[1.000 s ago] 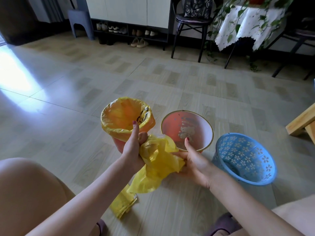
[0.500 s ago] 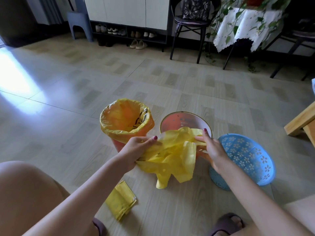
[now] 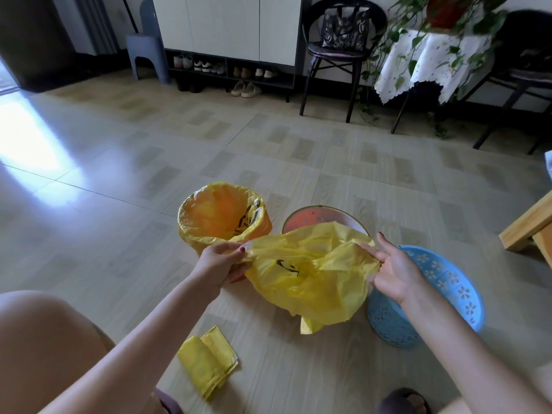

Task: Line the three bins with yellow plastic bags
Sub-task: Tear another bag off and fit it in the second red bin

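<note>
three bins on the tile floor point(image 3: 268, 150): an orange bin point(image 3: 263, 227) already lined with a yellow bag point(image 3: 215, 213), a metal-rimmed bin point(image 3: 322, 215) in the middle, and a blue perforated bin point(image 3: 442, 294) on the right. one loose yellow plastic bag point(image 3: 307, 276) is stretched in front of the middle bin, left hand point(image 3: 221, 264) pinching its left edge, right hand point(image 3: 394, 271) pinching the right edge with the index finger sticking out. one folded stack of yellow bags point(image 3: 207, 361) lies on the floor nearer the person.
</note>
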